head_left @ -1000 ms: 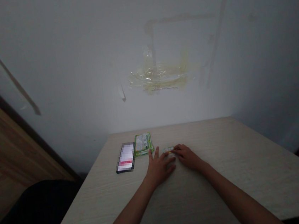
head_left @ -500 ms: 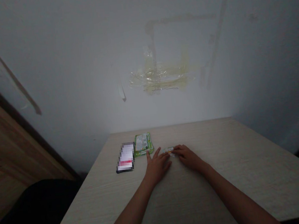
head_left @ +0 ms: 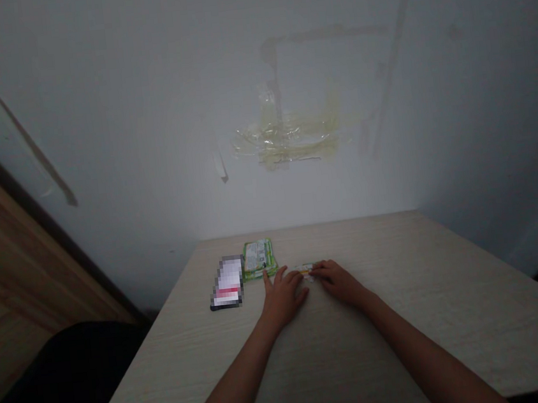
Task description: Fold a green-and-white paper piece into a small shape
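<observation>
A small flat packet (head_left: 304,269), white and green with a yellowish patch, lies on the table between my hands. My left hand (head_left: 281,296) rests palm down with its fingers spread, some of them at the packet's left end. My right hand (head_left: 339,279) has its fingers drawn together on the packet's right end, which they partly cover. Just beyond my left fingertips lies a stack of green and white printed packets (head_left: 258,257). To the left of that stack is a phone (head_left: 228,283) with a blurred-out, lit screen.
The pale wood-grain table (head_left: 407,328) reaches back to a grey wall (head_left: 147,144) with strips of clear tape (head_left: 291,138) on it. At the lower left is a dark chair-like shape (head_left: 66,376), and wooden boards (head_left: 10,254) lean beyond it.
Both hands stay almost where they were. Slightly more of the small packet shows between my fingers, and the view has shifted very slightly.
</observation>
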A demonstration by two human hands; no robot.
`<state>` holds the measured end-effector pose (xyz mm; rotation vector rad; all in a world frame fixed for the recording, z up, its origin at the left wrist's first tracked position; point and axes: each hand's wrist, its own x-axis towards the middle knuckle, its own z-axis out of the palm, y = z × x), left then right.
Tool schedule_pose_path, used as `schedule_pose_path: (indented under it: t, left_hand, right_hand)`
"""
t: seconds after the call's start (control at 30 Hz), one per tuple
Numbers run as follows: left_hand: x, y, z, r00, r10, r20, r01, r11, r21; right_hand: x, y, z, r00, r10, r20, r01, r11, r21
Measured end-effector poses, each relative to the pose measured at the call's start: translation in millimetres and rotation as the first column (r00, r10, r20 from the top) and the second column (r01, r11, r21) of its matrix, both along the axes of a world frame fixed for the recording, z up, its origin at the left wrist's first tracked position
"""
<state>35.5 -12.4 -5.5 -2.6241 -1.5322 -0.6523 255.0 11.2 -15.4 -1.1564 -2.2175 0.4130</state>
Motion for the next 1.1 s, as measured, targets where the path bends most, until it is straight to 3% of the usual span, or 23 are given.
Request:
schedule_pose_path:
  t: [0.47,0.73,1.1]
  left_hand:
    - [-1,-4,2.1,0.999,0.042,0.002,-0.042,0.999,0.006]
    - [-3,-3,4.7,0.989,0.147,0.006,-0.147,0.988,0.043]
    - [-8,0,8.5,0.955,0.295,-0.023,-0.293,0.954,0.063]
  right_hand:
    - [-8,-9,8.9,0.998,-0.009,0.063,0.005,0.998,0.062]
    - [-17,-7,6.2,0.987,-0.103,0.126,0.089,0.989,0.115]
    - [-18,-7,7.9,0.983,-0.115,0.141,0.100,0.989,0.106]
